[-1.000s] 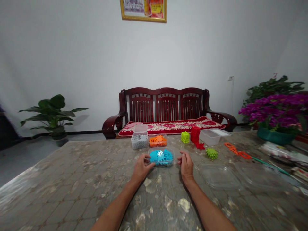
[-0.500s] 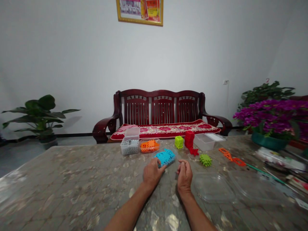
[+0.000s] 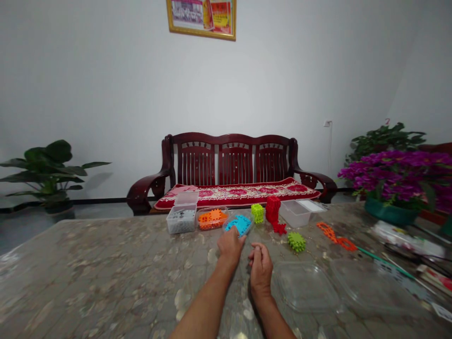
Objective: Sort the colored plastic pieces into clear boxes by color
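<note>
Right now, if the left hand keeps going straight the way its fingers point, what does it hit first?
The left hand points away from the body, fingertips already at the near edge of the clear tub of blue pieces. That tub comes first. Beyond it probably lies the yellow-green block cube, though depth is hard to judge.

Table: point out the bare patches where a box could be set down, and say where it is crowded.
The table is bare all along its left, from the grey-piece box to the near edge. Crowded: the far middle, where the left hand touches the blue-piece container beside the orange-piece container, and the right, with clear lids by the right hand.
</note>
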`<control>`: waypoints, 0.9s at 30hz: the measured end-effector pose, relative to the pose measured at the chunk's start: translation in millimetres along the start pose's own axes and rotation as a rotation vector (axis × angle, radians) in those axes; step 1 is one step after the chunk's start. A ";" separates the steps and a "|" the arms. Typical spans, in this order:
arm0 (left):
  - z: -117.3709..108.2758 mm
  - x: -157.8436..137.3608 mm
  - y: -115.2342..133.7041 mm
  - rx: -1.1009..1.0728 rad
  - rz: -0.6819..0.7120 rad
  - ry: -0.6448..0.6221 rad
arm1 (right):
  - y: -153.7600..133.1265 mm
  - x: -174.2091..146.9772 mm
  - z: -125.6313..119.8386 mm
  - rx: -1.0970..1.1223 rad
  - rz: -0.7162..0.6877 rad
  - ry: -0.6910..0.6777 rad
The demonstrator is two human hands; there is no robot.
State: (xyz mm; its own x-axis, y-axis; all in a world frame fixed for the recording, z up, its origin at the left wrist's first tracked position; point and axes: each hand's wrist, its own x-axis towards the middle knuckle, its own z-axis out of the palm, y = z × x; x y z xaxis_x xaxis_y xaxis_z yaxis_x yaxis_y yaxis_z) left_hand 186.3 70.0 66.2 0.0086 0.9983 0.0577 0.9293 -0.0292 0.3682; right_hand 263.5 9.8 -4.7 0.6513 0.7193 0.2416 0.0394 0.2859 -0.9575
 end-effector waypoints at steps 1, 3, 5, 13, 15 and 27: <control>0.6 0.6 1.6 0.004 0.006 0.005 | 1.1 0.3 -0.1 0.003 0.002 -0.005; 2.4 -0.1 1.0 0.010 0.036 0.029 | 2.6 0.7 0.0 0.011 0.007 -0.011; 4.2 -2.9 -4.4 0.023 0.088 0.049 | 2.9 0.9 0.8 0.014 0.016 -0.009; 3.2 -12.2 -23.0 0.117 0.342 0.089 | 2.7 1.7 4.2 -0.009 0.045 -0.024; 3.1 -11.4 -18.3 0.137 0.381 0.081 | 3.1 2.2 3.7 -0.021 0.038 -0.026; 6.6 23.0 16.8 0.162 0.349 0.027 | 8.1 -0.2 1.2 -0.020 0.038 -0.044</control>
State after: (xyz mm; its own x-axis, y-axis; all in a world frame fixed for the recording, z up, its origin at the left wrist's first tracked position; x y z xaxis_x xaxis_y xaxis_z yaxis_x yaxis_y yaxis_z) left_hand 204.4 92.7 67.6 0.3266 0.9280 0.1793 0.9186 -0.3563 0.1707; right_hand 262.8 12.8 -12.4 0.6190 0.7565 0.2111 0.0304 0.2455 -0.9689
